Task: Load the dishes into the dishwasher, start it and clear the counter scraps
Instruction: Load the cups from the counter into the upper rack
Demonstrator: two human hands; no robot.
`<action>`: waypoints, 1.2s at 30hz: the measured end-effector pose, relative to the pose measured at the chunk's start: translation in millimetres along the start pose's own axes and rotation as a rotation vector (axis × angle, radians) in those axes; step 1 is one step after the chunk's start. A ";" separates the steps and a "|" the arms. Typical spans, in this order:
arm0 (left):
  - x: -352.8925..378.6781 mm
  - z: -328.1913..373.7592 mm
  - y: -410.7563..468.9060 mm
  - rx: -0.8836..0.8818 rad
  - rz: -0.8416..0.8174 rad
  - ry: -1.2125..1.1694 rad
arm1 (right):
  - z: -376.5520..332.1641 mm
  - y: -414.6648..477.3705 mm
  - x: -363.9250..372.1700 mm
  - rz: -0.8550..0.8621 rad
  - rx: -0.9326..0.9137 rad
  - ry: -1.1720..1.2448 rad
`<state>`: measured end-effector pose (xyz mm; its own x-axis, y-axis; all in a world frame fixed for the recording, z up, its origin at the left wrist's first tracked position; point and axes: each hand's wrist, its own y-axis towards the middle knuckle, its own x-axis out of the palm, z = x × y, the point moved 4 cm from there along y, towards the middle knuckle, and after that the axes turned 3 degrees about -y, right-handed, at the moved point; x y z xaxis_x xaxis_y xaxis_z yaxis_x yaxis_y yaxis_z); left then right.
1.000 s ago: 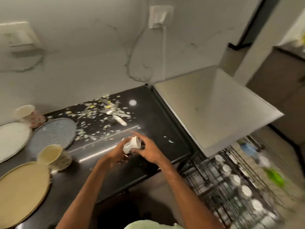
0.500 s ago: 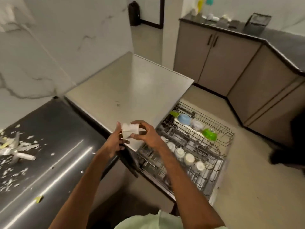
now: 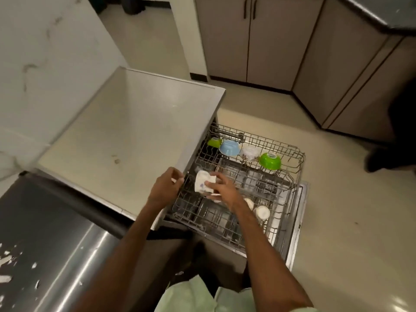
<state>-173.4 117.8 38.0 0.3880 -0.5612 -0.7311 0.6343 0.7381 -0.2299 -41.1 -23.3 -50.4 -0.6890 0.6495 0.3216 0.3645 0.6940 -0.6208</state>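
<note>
**Cup Headed for the Upper Rack**

Clamps a white cup [image 3: 203, 184] with a purple print in the right hand [image 3: 222, 191], thumb on the near wall and fingers curled over the far side, just above the near-left corner of the dishwasher's pulled-out upper rack [image 3: 300, 158]. Tilts it sideways, probably to seat it mouth down like the green bowl [image 3: 270, 161], blue bowl [image 3: 229, 147] and pale cups [image 3: 262, 212] already loaded. Stretches the right forearm out over the rack.

Brings the left hand [image 3: 165, 188] to the rack's near edge beside the cup, fingers curled, perhaps to steady it; cannot tell whether they close on wire.

Leaves scraps [image 3: 5, 279] on the dark counter [image 3: 56, 255], not yet cleared.
</note>
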 end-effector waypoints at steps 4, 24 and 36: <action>1.7 13.7 39.7 0.222 -0.036 0.261 | 37.9 24.4 -4.4 0.134 0.101 -0.034; 35.5 -10.4 129.5 0.565 -0.176 0.429 | 89.4 186.4 69.4 0.557 0.133 -0.451; 34.9 -7.4 129.1 0.557 -0.165 0.428 | 93.3 213.4 70.0 0.401 0.254 -0.797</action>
<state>-82.9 196.3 -21.9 0.0339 -0.3690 -0.9288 0.9532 0.2914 -0.0810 -70.0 141.3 -227.1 -0.8024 0.3558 -0.4791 0.5854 0.3133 -0.7477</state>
